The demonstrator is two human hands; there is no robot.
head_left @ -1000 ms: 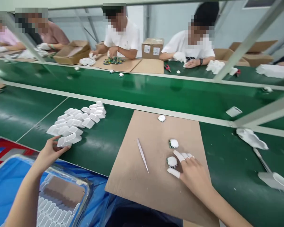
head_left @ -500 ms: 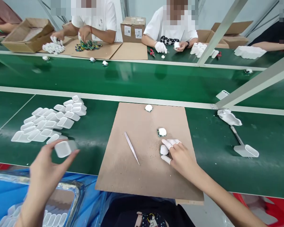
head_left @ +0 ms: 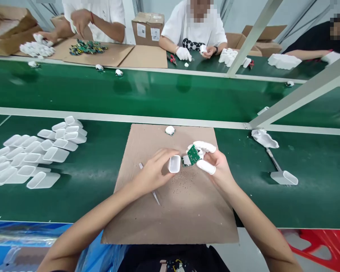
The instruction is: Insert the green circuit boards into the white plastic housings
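My left hand (head_left: 156, 169) is closed round a white plastic housing (head_left: 174, 164), its open end turned to the right. Just across from it, my right hand (head_left: 215, 160), with white finger cots on its fingers, pinches a green circuit board (head_left: 193, 155) that has a white part on its far side. The board and the housing are close but apart. Behind the held board, another board with a white part (head_left: 186, 161) lies on the cardboard sheet (head_left: 170, 223), partly hidden. One more white-topped board (head_left: 170, 130) rests near the sheet's far edge. White tweezers (head_left: 156, 198) lie partly under my left forearm.
Rows of white housings (head_left: 31, 151) stand on the green table at the left. To the right are a single housing (head_left: 285, 177), a thin metal tool (head_left: 273, 159) and a crumpled white glove (head_left: 265, 138). A slanted white post (head_left: 300, 88) rises there. Co-workers sit beyond the green belt (head_left: 158, 96).
My left hand has brought the housing from the left table over to the cardboard. My right hand has lifted a board off the sheet and tilted it towards the housing.
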